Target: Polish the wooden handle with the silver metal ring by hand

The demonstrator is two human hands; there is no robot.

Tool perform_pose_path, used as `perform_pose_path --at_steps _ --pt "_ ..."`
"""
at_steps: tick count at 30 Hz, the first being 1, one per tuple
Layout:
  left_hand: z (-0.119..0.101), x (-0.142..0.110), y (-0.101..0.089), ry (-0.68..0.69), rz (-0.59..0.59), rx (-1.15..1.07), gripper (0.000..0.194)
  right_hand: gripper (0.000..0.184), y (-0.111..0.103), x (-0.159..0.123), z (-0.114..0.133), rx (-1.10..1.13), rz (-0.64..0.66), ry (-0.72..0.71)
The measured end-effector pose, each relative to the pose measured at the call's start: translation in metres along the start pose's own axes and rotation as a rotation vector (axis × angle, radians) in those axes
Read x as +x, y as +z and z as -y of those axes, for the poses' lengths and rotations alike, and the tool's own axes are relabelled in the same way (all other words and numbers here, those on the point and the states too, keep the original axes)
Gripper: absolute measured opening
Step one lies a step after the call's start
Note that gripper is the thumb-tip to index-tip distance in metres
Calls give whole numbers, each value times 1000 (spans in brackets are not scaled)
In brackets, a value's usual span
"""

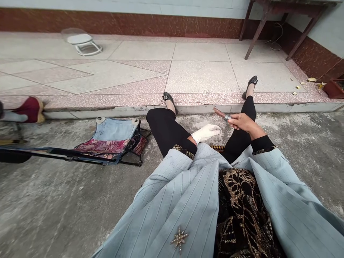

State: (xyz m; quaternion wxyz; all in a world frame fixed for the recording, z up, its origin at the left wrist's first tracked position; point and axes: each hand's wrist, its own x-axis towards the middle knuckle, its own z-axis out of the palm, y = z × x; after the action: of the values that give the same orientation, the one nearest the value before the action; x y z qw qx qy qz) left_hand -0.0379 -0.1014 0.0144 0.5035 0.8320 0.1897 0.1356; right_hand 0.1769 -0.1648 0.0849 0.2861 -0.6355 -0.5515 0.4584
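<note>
Clasping a slim, silver-banded brown object (219, 113), right grip (242, 122) faces loosened left grip (205, 133).

From my end I see a pale wall (161, 9) with a speckled red-brown band (134, 25) along its foot, turning a corner at the right. Below it runs a raised, tiled floor (199, 79) in cream and pink, its edge dropping to rough grey concrete (67, 204). I make out a small white seat (79, 38) near the wall, a dark wooden table (264, 16) by the corner, and a fabric folding chair (115, 130) on the concrete. The light looks soft and even.
</note>
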Motion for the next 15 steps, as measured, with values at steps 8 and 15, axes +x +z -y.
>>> perform_pose_path --at_steps 8,15 --pt "3 1 -3 -7 -15 200 31 24 8 8 -4 -913 76 143" --pt "5 1 -14 2 -3 30 25 22 9 -1 1 -561 582 73"
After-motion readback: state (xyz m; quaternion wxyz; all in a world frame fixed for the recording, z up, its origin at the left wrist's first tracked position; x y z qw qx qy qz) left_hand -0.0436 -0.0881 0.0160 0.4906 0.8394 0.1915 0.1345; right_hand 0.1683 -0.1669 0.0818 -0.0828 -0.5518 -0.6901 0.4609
